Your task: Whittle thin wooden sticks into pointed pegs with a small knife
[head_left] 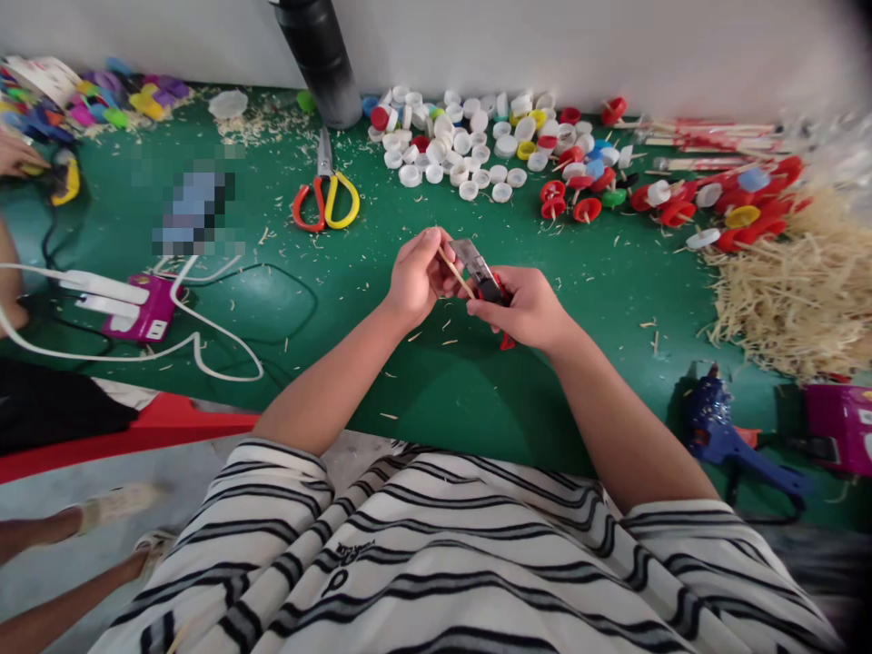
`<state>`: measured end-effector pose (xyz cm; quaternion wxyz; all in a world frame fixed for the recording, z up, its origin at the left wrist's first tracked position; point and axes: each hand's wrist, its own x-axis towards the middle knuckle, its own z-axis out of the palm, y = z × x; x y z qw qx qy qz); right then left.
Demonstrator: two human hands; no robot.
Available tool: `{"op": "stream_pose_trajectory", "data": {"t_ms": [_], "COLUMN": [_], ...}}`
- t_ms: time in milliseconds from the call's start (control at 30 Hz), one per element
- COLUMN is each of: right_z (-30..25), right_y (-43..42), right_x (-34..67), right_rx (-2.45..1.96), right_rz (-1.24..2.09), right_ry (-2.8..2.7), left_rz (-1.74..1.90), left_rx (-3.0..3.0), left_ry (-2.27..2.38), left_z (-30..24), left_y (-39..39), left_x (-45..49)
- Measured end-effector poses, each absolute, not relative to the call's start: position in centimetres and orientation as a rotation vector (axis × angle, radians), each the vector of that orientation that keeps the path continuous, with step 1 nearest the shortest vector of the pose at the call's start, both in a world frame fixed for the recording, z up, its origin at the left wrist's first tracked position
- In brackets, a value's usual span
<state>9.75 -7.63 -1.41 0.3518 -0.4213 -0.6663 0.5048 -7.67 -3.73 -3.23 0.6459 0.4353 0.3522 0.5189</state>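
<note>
My left hand [417, 275] is closed in a pinch on a thin wooden stick [455, 272] above the green table [477, 381]. My right hand [526, 309] is wrapped round a red-handled cutter [480, 272] whose grey metal jaws sit against the stick. The two hands are close together at the middle of the table. A bit of red handle pokes out below my right fist.
Orange-and-yellow scissors [327, 195] lie behind my hands. White, red and coloured bottle caps [470, 136] spread along the back, some with sticks through them. A heap of wood slivers [797, 291] lies at right, a blue glue gun [728, 436] near the front right. Another person's hand [17, 154] and a purple power strip [140, 309] are at left.
</note>
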Motion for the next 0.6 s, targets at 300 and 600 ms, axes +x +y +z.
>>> {"op": "stream_pose_trajectory", "data": {"t_ms": [300,600], "right_z": [-1.4,0.0], "right_y": [-7.5,-7.1], "right_x": [9.9,11.1], "right_rx": [-1.125,-1.559], "right_rz": [1.258,1.24], "right_ry": [-1.831,-1.698], "left_rz": [1.159,1.217], "left_rx": [1.153,1.59], "left_ry": [0.921,0.874], "left_z": [-3.8,-4.6], "left_y": [-3.4,-2.2], "left_x": [-7.9,-9.4]}}
